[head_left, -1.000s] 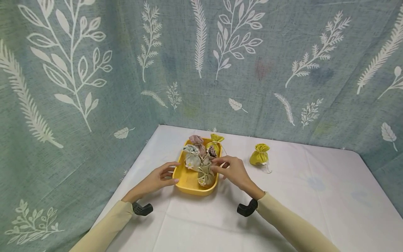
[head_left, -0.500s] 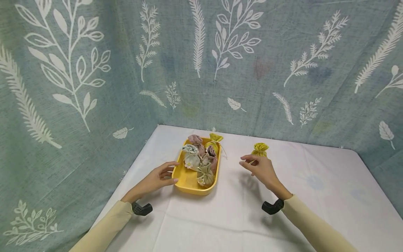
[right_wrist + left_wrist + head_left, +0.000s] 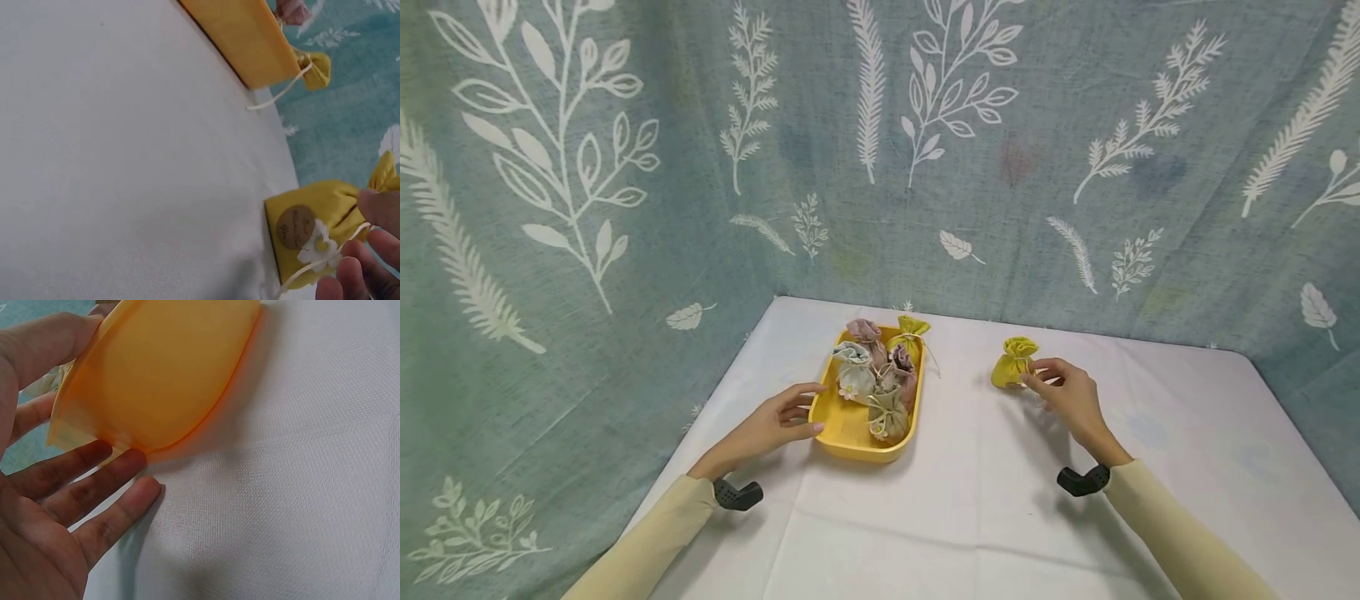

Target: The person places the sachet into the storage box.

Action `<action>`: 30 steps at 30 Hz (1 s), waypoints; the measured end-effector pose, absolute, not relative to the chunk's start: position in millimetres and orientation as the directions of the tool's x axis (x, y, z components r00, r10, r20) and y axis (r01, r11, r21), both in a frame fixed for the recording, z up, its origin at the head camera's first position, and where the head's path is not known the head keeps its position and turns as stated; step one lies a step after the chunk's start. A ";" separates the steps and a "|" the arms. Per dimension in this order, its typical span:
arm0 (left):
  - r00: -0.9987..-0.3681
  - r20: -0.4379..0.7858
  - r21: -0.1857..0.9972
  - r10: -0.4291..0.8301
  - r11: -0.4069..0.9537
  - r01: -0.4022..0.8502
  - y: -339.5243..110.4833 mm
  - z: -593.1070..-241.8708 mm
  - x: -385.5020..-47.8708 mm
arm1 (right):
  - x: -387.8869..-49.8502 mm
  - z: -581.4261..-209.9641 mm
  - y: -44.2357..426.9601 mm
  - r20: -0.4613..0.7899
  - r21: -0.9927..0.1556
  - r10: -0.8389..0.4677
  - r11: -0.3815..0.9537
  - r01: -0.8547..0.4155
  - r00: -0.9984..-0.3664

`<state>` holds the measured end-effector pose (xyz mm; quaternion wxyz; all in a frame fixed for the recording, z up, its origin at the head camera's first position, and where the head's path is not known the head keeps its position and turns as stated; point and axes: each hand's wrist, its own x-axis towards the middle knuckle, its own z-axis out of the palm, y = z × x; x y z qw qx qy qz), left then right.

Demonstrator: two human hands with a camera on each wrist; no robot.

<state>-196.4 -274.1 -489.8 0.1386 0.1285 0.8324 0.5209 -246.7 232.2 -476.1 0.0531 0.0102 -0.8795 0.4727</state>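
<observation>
In the head view, my left hand [image 3: 781, 417] touches the near-left side of a yellow tray [image 3: 859, 452] with extended fingers. The left wrist view shows its fingers [image 3: 94, 487] spread by the tray's wall. Several small drawstring pouches stand in the tray: a pale blue one, two pinkish ones, a beige one [image 3: 889, 417] and a yellow one [image 3: 913, 327]. To the right, another yellow drawstring pouch [image 3: 1009, 369] stands on the table. My right hand [image 3: 1067, 392] is at this pouch's neck, thumb and fingers apart near its cord. The right wrist view shows a round label and white flower on it.
A white cloth [image 3: 910, 533] covers the table. Behind and to the left hangs a blue-green curtain [image 3: 820, 150] with white leaf prints. A cord from the yellow pouch in the tray hangs over the tray's right rim.
My right hand has left the pouches in the tray and moved right to the lone yellow pouch, which stands where it was. The left hand stays at the tray.
</observation>
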 end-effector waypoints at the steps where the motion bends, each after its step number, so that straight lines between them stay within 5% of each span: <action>1: -0.928 -0.097 0.904 0.361 0.423 0.070 -273.7 -489.9 -196.4 | -248.3 -477.3 233.9 0.106 -0.826 0.033 0.559 -0.070 -0.994; 16: -0.927 -0.086 0.906 0.365 0.415 0.079 -272.4 -493.0 -194.3 | -266.1 -479.3 240.4 0.088 -0.736 -0.024 0.673 -0.081 -0.996; 30: -0.924 -0.069 0.909 0.377 0.405 0.097 -273.5 -488.4 -193.6 | -275.4 -477.1 237.2 0.049 -0.778 -0.062 0.624 -0.077 -0.997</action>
